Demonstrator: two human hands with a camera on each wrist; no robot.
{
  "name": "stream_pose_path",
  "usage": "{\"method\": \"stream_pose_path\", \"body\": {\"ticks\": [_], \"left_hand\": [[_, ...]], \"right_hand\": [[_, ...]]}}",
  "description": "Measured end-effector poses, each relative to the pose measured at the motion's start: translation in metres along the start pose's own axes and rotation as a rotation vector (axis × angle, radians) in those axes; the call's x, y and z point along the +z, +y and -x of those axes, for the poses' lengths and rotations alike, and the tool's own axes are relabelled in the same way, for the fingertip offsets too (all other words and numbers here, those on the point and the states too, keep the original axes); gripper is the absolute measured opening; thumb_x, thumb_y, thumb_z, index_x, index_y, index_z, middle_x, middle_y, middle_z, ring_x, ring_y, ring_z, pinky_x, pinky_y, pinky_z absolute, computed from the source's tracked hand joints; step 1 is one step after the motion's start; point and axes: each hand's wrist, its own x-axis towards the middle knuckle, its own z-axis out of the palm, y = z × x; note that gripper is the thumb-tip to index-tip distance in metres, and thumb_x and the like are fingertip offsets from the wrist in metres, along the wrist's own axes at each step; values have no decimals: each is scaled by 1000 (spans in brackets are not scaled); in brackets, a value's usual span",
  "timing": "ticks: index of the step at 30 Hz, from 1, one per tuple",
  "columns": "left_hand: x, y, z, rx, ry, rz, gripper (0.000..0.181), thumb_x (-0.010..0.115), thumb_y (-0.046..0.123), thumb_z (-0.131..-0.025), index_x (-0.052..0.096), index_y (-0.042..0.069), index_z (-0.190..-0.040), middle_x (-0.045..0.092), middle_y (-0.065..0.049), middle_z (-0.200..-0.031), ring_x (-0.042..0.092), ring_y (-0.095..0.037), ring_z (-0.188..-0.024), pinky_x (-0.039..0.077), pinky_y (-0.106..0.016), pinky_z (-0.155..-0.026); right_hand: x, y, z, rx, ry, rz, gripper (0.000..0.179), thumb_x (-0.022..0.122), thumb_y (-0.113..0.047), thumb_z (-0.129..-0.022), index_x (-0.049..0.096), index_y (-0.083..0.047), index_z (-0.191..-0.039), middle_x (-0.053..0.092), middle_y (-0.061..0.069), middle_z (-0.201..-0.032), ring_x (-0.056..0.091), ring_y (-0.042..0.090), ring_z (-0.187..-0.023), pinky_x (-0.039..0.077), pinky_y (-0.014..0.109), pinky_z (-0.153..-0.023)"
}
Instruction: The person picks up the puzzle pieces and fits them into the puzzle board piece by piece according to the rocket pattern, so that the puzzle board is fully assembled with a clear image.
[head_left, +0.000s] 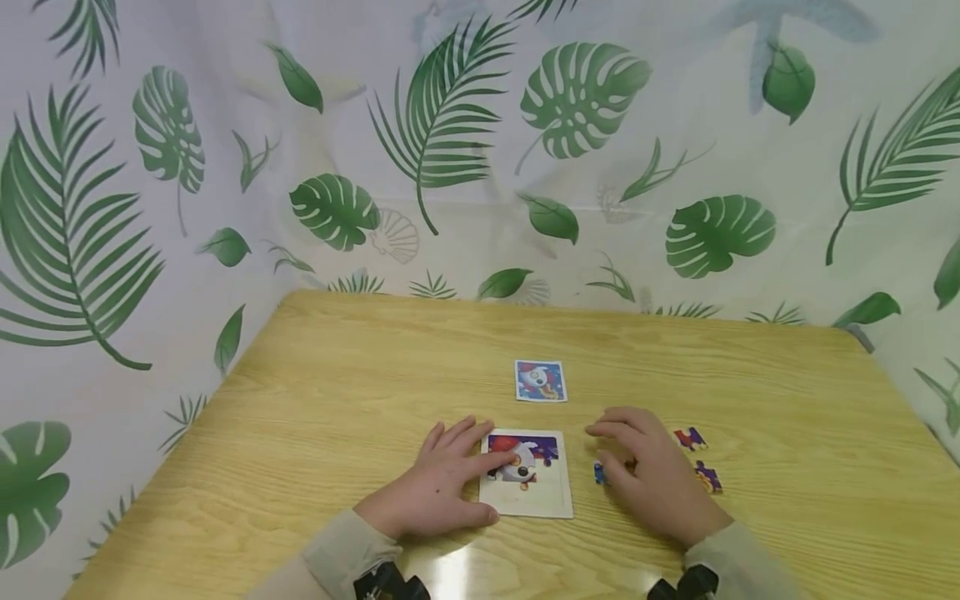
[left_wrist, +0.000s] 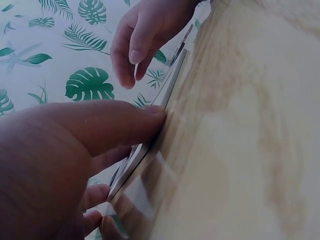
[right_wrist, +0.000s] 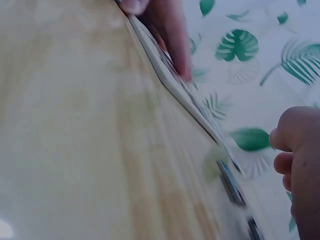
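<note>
A square jigsaw board [head_left: 536,502] lies on the table, with joined puzzle pieces [head_left: 549,450] in its upper part and bare tray below. My left hand [head_left: 441,493] rests over the board's left side, index finger stretched across the pieces, thumb along the lower left edge. In the left wrist view the thumb [left_wrist: 125,122] touches the board's rim. To the right, my right hand [head_left: 654,477] hovers with loosely bent fingers and nothing visibly held. Below it a blue puzzle piece [head_left: 599,473] is partly covered. Blur softens the right wrist view.
Beyond the board lies a small picture card [head_left: 540,382]. Two loose pieces, one red and purple [head_left: 691,439], another purple and yellow [head_left: 708,477], sit right of my right hand. A leaf-patterned curtain [head_left: 480,192] stands behind the wooden table [head_left: 360,375].
</note>
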Motion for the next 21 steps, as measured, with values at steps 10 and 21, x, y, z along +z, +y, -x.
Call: {"method": "stream_pose_path", "body": {"ticks": [10, 21], "left_hand": [[0, 2, -1, 14, -10, -18, 70, 67, 47, -89, 42, 43, -154, 14, -8, -168, 2, -32, -154, -6, -63, -117], [-1, 3, -2, -1, -12, -11, 70, 69, 47, -88, 44, 42, -153, 16, -5, -168, 3, -30, -154, -5, -61, -118]], "right_hand": [[-48, 61, 20, 153, 38, 47, 29, 62, -15, -100, 67, -8, -128, 58, 14, -128, 49, 39, -118, 41, 61, -90], [-67, 96, 28, 161, -82, 103, 39, 62, -12, -97, 63, -5, -135, 55, 22, -132, 45, 47, -121, 37, 67, -92]]}}
